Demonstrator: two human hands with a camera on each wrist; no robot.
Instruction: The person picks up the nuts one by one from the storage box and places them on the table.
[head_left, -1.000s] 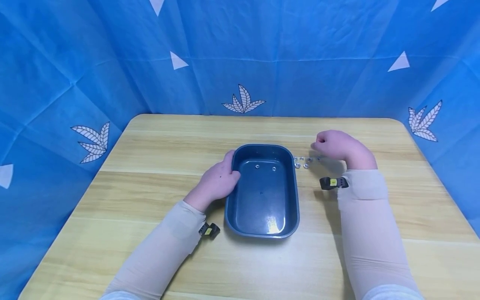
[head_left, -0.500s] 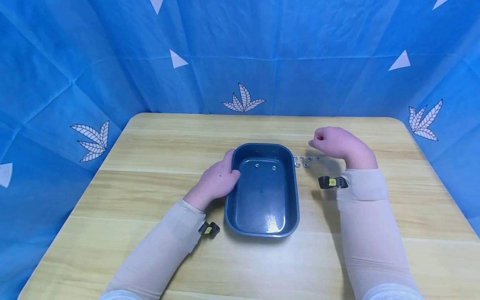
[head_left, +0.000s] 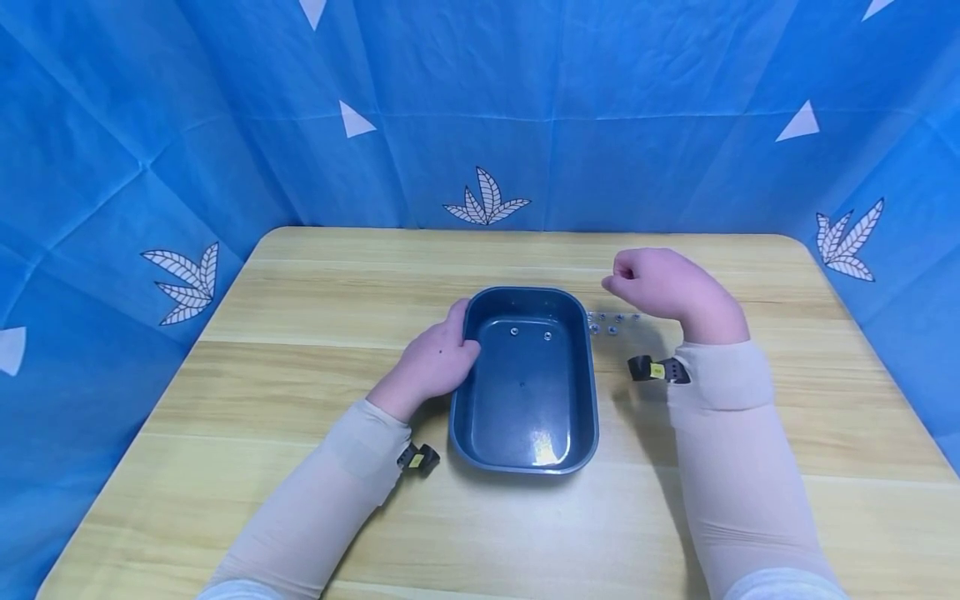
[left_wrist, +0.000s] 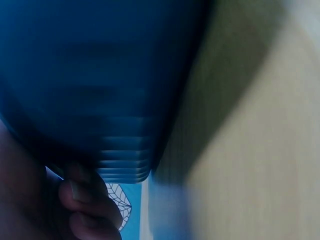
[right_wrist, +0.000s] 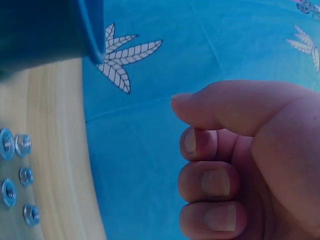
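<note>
A dark blue plastic bin (head_left: 522,417) is in the middle of the table in the head view, with two small metal nuts (head_left: 547,336) inside near its far end. My left hand (head_left: 437,358) grips its left wall, the thumb over the rim; curled fingertips (left_wrist: 82,192) show against the outer side in the left wrist view. Several flanged nuts (right_wrist: 8,192) lie on the table just right of the bin. Above and beyond them is my right hand (head_left: 667,283), raised, its fingers curled and the thumb against them. Whether something small is pinched there is hidden.
The light wooden table (head_left: 300,517) ends at the back against a blue curtain (head_left: 637,167) with leaf and triangle prints. Curtain also hangs along both sides. A black strap device (head_left: 658,369) sits at the right wrist, another (head_left: 418,459) at the left.
My right hand has lifted away from the loose nuts and shifted left toward the bin. The left hand, the bin and the visible nuts stay in place.
</note>
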